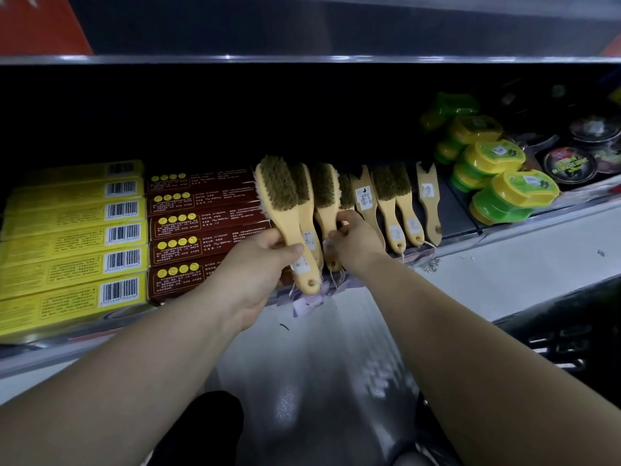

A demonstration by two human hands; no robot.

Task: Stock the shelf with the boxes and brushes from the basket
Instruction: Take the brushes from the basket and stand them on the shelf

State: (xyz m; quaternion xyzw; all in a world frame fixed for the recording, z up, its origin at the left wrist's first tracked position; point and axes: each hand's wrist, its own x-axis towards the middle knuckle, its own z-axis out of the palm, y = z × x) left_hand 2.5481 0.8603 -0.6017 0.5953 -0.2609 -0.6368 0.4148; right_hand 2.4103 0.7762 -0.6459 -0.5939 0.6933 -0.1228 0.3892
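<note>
On the shelf lies a row of wooden-handled brushes with brown bristles, handles toward me. My left hand grips the handle of the leftmost brush, which is raised and tilted over the row's left end. My right hand pinches the handle of a brush lying just right of it. Left of the brushes sit dark red boxes and yellow boxes, each in a stack of several.
Green and yellow plastic cases and round black tins fill the shelf's right end. A dark basket shows at the lower right. An upper shelf edge overhangs. Glossy floor lies below.
</note>
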